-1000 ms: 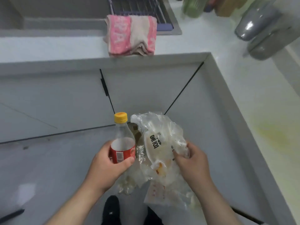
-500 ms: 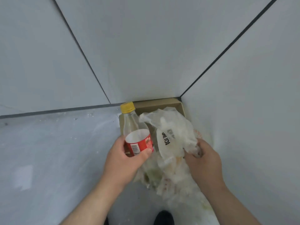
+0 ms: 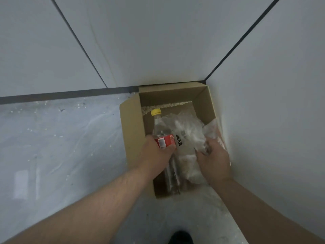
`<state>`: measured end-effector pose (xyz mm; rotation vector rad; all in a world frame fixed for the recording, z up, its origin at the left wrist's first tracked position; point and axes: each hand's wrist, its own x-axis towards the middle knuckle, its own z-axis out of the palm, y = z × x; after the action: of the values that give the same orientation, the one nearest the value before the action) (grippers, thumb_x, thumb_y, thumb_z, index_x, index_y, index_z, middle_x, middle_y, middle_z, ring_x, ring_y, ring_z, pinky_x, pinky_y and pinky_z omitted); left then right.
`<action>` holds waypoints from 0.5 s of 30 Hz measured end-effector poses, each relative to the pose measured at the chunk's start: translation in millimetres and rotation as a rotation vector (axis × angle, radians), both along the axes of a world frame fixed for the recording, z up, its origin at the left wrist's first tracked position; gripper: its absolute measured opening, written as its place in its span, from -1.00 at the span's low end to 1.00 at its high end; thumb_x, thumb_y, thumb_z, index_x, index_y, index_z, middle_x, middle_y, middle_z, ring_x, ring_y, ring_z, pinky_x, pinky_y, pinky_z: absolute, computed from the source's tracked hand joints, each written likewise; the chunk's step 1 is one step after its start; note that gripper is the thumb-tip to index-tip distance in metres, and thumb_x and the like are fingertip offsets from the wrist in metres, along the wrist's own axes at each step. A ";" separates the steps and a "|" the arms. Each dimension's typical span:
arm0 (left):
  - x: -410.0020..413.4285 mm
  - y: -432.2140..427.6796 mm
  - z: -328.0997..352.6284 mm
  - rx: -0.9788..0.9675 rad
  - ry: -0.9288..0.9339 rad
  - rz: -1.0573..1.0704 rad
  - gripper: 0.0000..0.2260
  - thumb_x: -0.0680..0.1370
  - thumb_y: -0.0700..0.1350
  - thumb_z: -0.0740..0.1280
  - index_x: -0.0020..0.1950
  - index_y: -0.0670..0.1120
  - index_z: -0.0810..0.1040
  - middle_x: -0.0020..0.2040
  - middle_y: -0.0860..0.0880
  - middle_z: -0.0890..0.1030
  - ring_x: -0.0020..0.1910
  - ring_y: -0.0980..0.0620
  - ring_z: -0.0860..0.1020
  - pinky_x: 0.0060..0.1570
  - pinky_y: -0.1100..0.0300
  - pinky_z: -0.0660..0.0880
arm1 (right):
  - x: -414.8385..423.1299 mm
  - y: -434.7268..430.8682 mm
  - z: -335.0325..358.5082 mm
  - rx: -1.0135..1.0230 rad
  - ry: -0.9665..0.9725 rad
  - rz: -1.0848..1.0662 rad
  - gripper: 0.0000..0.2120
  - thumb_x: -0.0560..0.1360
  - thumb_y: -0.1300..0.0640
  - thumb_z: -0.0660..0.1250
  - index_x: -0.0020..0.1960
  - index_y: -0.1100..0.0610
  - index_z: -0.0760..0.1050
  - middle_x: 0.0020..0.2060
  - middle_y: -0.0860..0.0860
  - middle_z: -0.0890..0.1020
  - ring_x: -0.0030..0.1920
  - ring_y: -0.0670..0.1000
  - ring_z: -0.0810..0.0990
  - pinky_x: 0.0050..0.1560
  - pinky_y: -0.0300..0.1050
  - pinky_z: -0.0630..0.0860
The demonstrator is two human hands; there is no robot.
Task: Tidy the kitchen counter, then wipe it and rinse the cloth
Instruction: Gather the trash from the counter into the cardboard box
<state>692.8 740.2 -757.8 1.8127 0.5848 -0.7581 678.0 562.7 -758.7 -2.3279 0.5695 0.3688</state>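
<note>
An open cardboard box (image 3: 131, 131) stands on the floor in the corner of the grey cabinet fronts. My left hand (image 3: 155, 155) grips a clear plastic bottle (image 3: 161, 125) with a yellow cap and red label, held over the box opening. To its right, my right hand (image 3: 212, 161) clutches a crumpled clear plastic bag (image 3: 186, 136) with black print, low inside the box. The lower part of the bottle shows below my left hand.
Grey cabinet panels rise behind and to the right of the box. The speckled grey floor (image 3: 61, 138) stretches to the left. A dark shoe tip (image 3: 181, 237) shows at the bottom edge. Crumbs line the box's far inner edge.
The view dropped from the counter to the floor. Both hands went down and forward with the bottle and the bag, from above the floor into the cardboard box.
</note>
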 end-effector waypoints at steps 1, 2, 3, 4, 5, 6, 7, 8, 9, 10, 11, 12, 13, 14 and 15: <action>3.0 -4.5 -2.9 -0.002 0.017 0.026 -0.60 0.51 0.08 0.40 0.21 -0.04 0.33 -0.04 0.04 0.56 -0.18 0.12 0.57 -0.28 0.26 0.53 | 2.4 -0.8 -5.4 0.003 0.011 0.013 -0.75 0.47 0.23 0.41 0.14 0.08 0.57 -0.27 -0.14 0.52 -0.21 -0.09 0.51 -0.14 -0.17 0.42; 6.0 -9.0 -3.7 -0.002 0.035 0.048 -0.61 0.53 0.06 0.38 0.21 -0.05 0.29 -0.02 0.02 0.54 -0.16 0.10 0.56 -0.23 0.22 0.52 | 5.2 -1.4 -9.8 0.011 0.023 0.032 -0.71 0.48 0.21 0.43 0.18 0.08 0.55 -0.23 -0.17 0.53 -0.15 -0.09 0.54 -0.06 -0.17 0.46; 8.2 -13.5 -7.1 -0.003 0.051 0.059 -0.61 0.55 0.04 0.37 0.21 -0.06 0.26 0.00 -0.01 0.53 -0.13 0.07 0.55 -0.19 0.18 0.52 | 7.6 -1.9 -13.9 0.033 0.033 0.051 -0.66 0.48 0.17 0.44 0.24 0.07 0.52 -0.16 -0.16 0.57 -0.06 -0.07 0.57 0.02 -0.15 0.51; 10.3 -17.5 -10.4 -0.004 0.060 0.071 -0.61 0.55 0.01 0.37 0.23 -0.08 0.25 0.04 -0.03 0.52 -0.10 0.04 0.55 -0.15 0.16 0.51 | 9.6 -2.6 -17.6 0.057 0.044 0.071 -0.60 0.48 0.11 0.45 0.29 0.04 0.49 -0.05 -0.14 0.60 0.04 -0.06 0.59 0.12 -0.11 0.55; 11.6 -21.1 -13.1 -0.006 0.067 0.090 -0.59 0.56 -0.02 0.36 0.27 -0.09 0.24 0.08 -0.05 0.52 -0.06 0.02 0.54 -0.12 0.17 0.49 | 10.7 -3.4 -19.9 0.084 0.047 0.094 -0.55 0.47 0.07 0.45 0.34 0.01 0.45 0.09 -0.14 0.60 0.13 -0.08 0.56 0.21 -0.10 0.53; 12.4 -23.7 -15.5 0.000 0.074 0.108 -0.57 0.56 -0.04 0.36 0.30 -0.11 0.24 0.12 -0.07 0.51 -0.01 -0.02 0.53 -0.08 0.16 0.49 | 10.9 -3.6 -19.6 0.098 0.054 0.120 -0.49 0.48 0.05 0.45 0.39 0.01 0.40 0.19 -0.15 0.55 0.21 -0.12 0.51 0.27 -0.14 0.48; 12.9 -25.1 -18.7 0.015 0.081 0.115 -0.56 0.56 -0.06 0.36 0.32 -0.12 0.23 0.16 -0.08 0.50 0.04 -0.05 0.54 -0.04 0.14 0.50 | 10.5 -4.6 -19.9 0.109 0.047 0.146 -0.43 0.49 0.04 0.44 0.44 0.02 0.35 0.25 -0.17 0.49 0.27 -0.14 0.45 0.31 -0.17 0.42; 13.2 -26.1 -20.4 0.030 0.081 0.114 -0.55 0.56 -0.07 0.36 0.34 -0.12 0.23 0.19 -0.10 0.50 0.10 -0.08 0.54 0.01 0.12 0.51 | 9.7 -6.5 -19.7 0.118 0.029 0.163 -0.40 0.50 0.03 0.42 0.48 0.03 0.31 0.30 -0.14 0.46 0.31 -0.14 0.41 0.34 -0.16 0.39; 12.8 -27.1 -21.5 0.040 0.080 0.106 -0.55 0.56 -0.08 0.36 0.35 -0.12 0.22 0.21 -0.11 0.49 0.13 -0.10 0.54 0.05 0.10 0.53 | 8.0 -9.5 -21.2 0.130 0.006 0.167 -0.42 0.52 0.03 0.40 0.50 0.03 0.30 0.34 -0.11 0.45 0.34 -0.12 0.40 0.37 -0.12 0.38; 12.0 -28.4 -21.8 0.046 0.080 0.100 -0.54 0.56 -0.09 0.36 0.36 -0.12 0.21 0.23 -0.11 0.49 0.15 -0.11 0.54 0.09 0.07 0.54 | 5.0 -11.9 -21.0 0.159 -0.014 0.157 -0.45 0.55 0.03 0.36 0.50 0.02 0.30 0.36 -0.09 0.46 0.35 -0.11 0.40 0.39 -0.08 0.38; 11.5 -30.0 -23.1 0.054 0.077 0.094 -0.53 0.57 -0.09 0.36 0.37 -0.12 0.21 0.25 -0.12 0.49 0.17 -0.11 0.53 0.13 0.05 0.53 | 1.7 -14.2 -21.1 0.208 -0.019 0.133 -0.49 0.57 0.02 0.32 0.49 -0.01 0.32 0.37 -0.10 0.46 0.36 -0.12 0.40 0.41 -0.03 0.38; 11.1 -31.1 -23.3 0.065 0.076 0.091 -0.53 0.57 -0.10 0.35 0.38 -0.12 0.20 0.27 -0.13 0.49 0.19 -0.12 0.52 0.16 0.03 0.52 | -1.6 -15.5 -21.1 0.262 -0.022 0.103 -0.51 0.57 -0.01 0.29 0.48 -0.04 0.33 0.38 -0.13 0.45 0.38 -0.13 0.39 0.42 0.00 0.38; 10.9 -32.6 -23.9 0.076 0.082 0.092 -0.52 0.57 -0.11 0.34 0.40 -0.12 0.19 0.28 -0.14 0.48 0.21 -0.13 0.52 0.18 0.02 0.51 | -5.0 -16.1 -21.2 0.304 -0.025 0.070 -0.52 0.56 -0.04 0.26 0.47 -0.07 0.34 0.39 -0.16 0.44 0.40 -0.14 0.38 0.43 0.00 0.37; 11.0 -34.0 -23.3 0.089 0.086 0.098 -0.51 0.58 -0.11 0.33 0.42 -0.12 0.18 0.30 -0.14 0.48 0.23 -0.14 0.51 0.21 0.01 0.49 | -7.8 -16.3 -21.9 0.332 -0.029 0.046 -0.53 0.56 -0.05 0.24 0.46 -0.09 0.35 0.39 -0.19 0.42 0.41 -0.16 0.36 0.43 -0.04 0.36; 11.3 -35.4 -23.1 0.103 0.086 0.105 -0.50 0.58 -0.11 0.32 0.44 -0.12 0.17 0.32 -0.15 0.47 0.25 -0.15 0.50 0.23 0.00 0.48 | -10.1 -16.5 -21.6 0.351 -0.032 0.040 -0.56 0.58 -0.01 0.23 0.46 -0.10 0.35 0.40 -0.22 0.40 0.42 -0.18 0.33 0.42 -0.15 0.35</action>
<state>704.0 704.9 -780.9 1.8346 0.7818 -0.7498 668.0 546.2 -780.3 -2.0052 0.4058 0.4135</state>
